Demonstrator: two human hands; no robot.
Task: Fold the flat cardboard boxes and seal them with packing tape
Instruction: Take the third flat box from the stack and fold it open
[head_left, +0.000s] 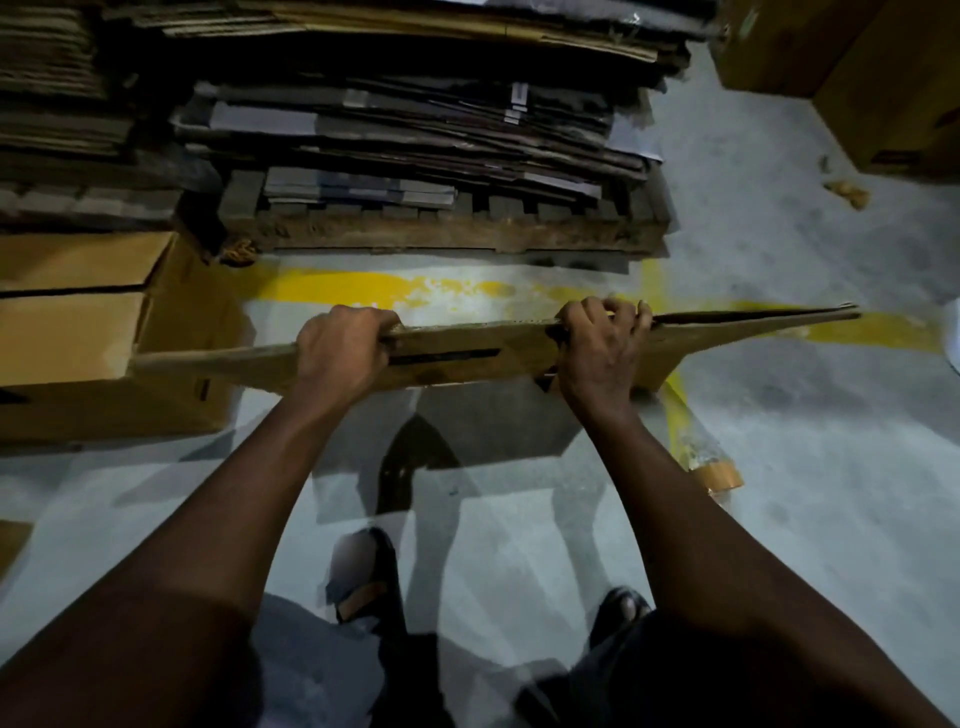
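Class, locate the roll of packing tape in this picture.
Head view, right side: the tape roll lies on the floor, just right of the right forearm.

Bare forearms (218, 499), black open-toed sandals (363, 577), one brown-strapped.

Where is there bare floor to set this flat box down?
Widest bare floor lies right, between the yellow line, tape roll and frame edge. A narrower strip runs between the pallet and the upper-right boxes. Crowded: the open box at left, the pallet stacks ahead.
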